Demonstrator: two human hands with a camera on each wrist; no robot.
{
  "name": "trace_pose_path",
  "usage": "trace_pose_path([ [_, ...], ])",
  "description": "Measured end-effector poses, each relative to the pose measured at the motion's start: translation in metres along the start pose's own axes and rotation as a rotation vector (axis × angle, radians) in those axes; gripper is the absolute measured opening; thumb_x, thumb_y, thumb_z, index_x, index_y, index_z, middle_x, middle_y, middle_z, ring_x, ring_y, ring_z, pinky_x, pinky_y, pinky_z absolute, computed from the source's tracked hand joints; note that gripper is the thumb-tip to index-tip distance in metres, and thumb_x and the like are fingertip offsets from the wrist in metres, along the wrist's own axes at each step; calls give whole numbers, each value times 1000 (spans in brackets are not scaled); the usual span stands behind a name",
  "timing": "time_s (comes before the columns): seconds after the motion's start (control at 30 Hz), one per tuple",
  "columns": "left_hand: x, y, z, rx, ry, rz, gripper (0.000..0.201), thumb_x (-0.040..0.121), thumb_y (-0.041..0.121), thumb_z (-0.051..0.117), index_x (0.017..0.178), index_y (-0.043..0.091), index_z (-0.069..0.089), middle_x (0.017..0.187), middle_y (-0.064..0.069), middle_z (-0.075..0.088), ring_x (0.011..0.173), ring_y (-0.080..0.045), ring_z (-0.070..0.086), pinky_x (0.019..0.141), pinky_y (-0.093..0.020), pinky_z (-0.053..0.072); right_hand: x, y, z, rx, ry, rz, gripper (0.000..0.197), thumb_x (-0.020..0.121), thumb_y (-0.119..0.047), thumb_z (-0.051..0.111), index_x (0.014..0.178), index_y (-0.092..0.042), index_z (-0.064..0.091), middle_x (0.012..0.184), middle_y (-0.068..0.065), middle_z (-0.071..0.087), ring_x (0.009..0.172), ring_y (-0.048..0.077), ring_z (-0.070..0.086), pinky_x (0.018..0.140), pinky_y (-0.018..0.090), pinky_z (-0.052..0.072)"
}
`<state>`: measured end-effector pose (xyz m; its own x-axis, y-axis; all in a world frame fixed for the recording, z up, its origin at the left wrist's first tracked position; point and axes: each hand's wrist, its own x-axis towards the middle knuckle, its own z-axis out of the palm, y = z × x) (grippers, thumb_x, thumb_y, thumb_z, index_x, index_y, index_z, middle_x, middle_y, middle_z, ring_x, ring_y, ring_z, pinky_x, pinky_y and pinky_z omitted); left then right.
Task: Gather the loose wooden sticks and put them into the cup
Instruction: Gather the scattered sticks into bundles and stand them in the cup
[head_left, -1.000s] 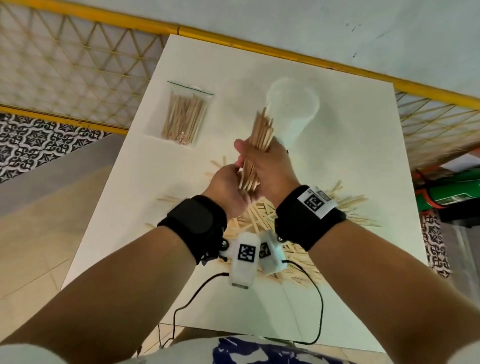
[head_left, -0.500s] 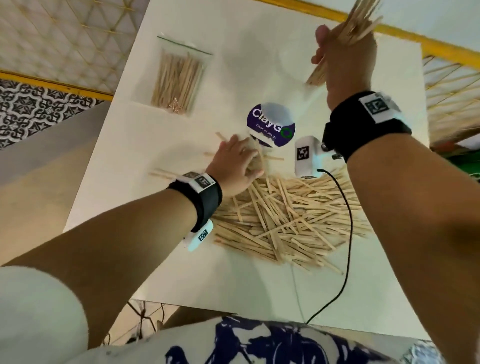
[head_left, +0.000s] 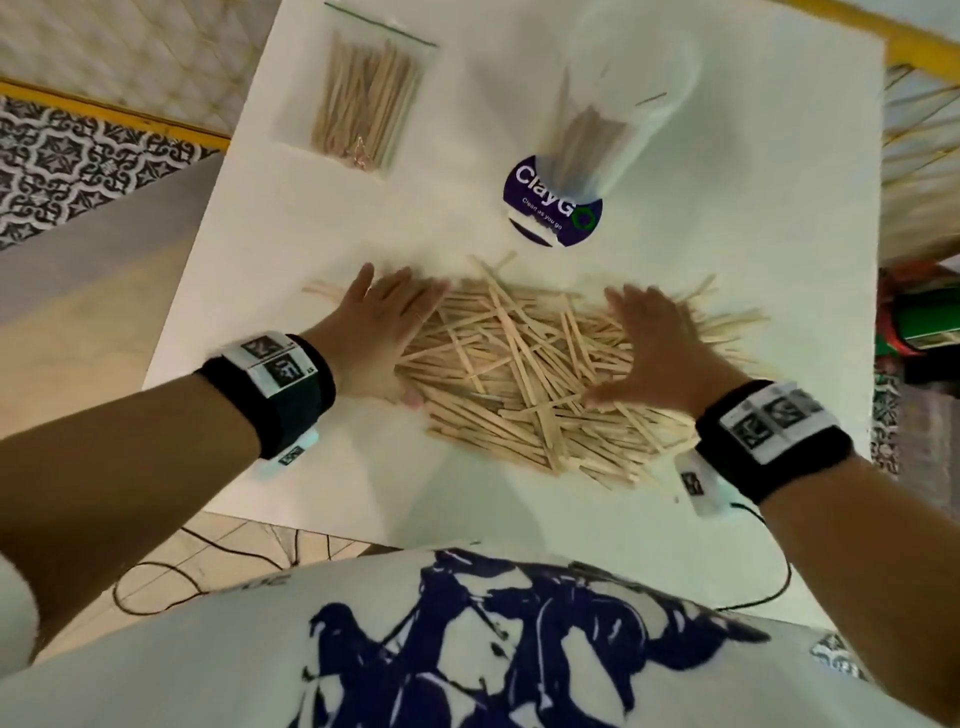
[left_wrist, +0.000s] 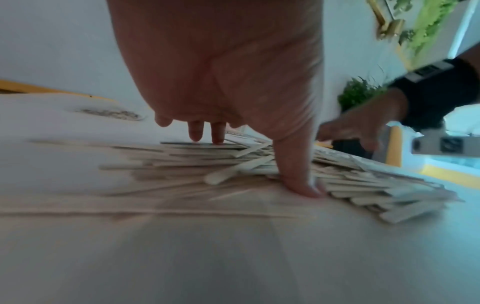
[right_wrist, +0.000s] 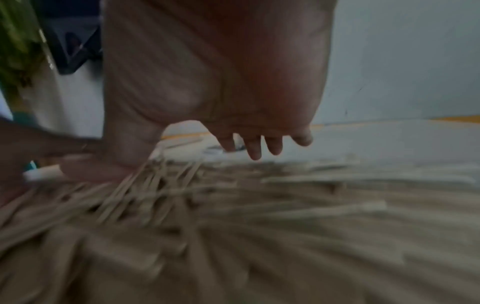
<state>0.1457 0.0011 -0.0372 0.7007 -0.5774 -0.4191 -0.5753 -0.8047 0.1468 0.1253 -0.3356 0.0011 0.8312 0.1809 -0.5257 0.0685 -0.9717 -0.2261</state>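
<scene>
Head view: the clear cup (head_left: 618, 104) is smeared by motion blur, its rim hard to trace, yet a bundle of sticks shows inside it, above a round purple sticker (head_left: 553, 202). On the white table (head_left: 249, 322) the loose wooden sticks (head_left: 524, 374) lie heaped between the left hand (head_left: 379, 332) and the right hand (head_left: 660, 353), both flat with fingers spread on the heap's ends. A zip bag (head_left: 363, 98) of more sticks lies far left. Patterned floor tiles show beyond the table.

Left wrist view: the left hand's palm fills the top, its thumb (left_wrist: 298, 176) pressing stick ends; far objects are blurred.

Right wrist view: heavily blurred; the right hand's fingers (right_wrist: 253, 148) hang straight over the sticks, holding nothing
</scene>
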Motion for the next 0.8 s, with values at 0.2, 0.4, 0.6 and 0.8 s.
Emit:
trace_pose_path([
  [0.2,13,9,-15,-52,113,-86,88,81,42,67,149,7,23,132,-20,44,118,-41,43,97,-50,37,8,-5,6,-41,68,31,88,79,-40,73,148,-14,26,143,13,34,133,35,28,111,49,26],
  [0.4,15,6,-18,-35,104,-139,51,90,23,58,135,2,46,125,-21,48,112,-40,45,90,-50,39,25,1,7,-108,39,-13,47,86,-11,58,131,-11,46,131,12,45,123,33,40,104,46,36],
  [0.6,8,3,-15,-161,123,-205,54,88,24,62,136,6,44,128,-20,46,116,-41,46,94,-51,40,22,-2,9,-53,68,-40,59,82,-44,67,128,-14,46,126,10,42,120,30,39,101,47,36],
  [0.8,3,2,-20,-302,155,-278,63,84,28,69,138,9,43,127,-20,49,117,-42,47,97,-51,41,34,-11,12,-14,70,-19,27,90,-13,55,116,-8,50,122,15,46,114,34,44,95,45,40],
])
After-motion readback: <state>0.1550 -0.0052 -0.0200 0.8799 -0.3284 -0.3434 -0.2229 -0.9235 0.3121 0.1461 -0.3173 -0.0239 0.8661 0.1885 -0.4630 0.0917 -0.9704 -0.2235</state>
